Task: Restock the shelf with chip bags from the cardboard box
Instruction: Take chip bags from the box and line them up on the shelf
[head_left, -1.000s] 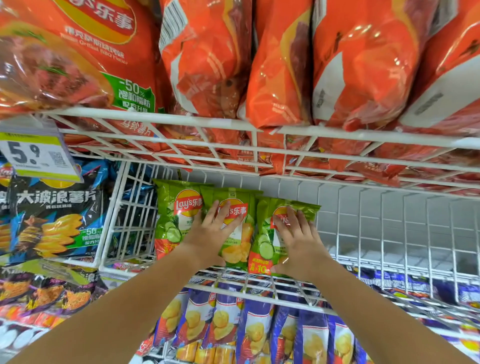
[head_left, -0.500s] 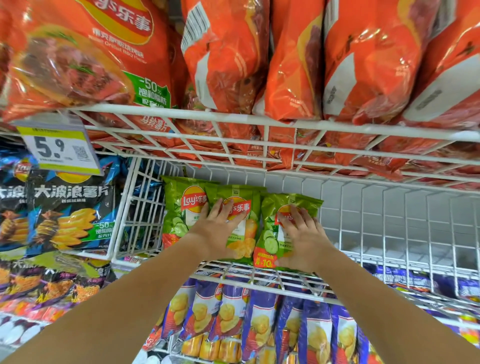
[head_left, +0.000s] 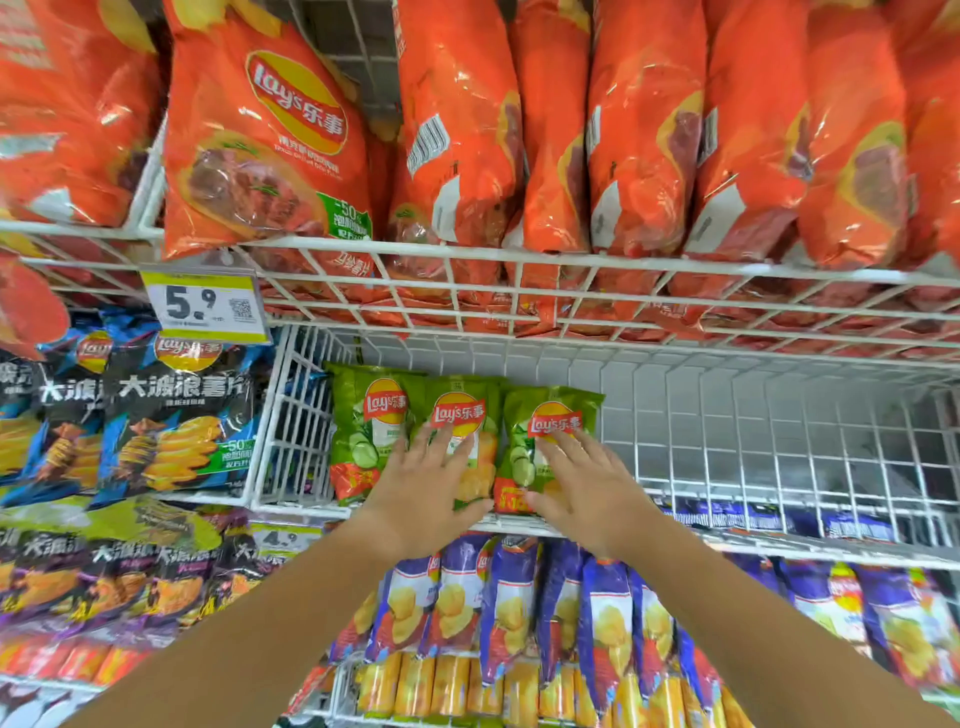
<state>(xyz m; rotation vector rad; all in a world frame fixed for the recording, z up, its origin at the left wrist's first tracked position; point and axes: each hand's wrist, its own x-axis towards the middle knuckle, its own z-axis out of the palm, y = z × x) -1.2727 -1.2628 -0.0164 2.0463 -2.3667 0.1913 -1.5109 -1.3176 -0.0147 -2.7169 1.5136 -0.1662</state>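
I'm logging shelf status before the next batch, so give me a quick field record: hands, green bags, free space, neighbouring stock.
left hand: open, flat on the middle green bag
right hand: open, flat on the right green bag
green bags in basket: three, upright, side by side at the left end; left green bag untouched
wire basket: bare to the right of the bags
shelf above: orange bags
shelf below: purple bags
price tag: reads 5.9
cardboard box: not in view

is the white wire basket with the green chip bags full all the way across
No, only three green chip bags stand at the left end of the white wire basket; the rest to their right is bare.
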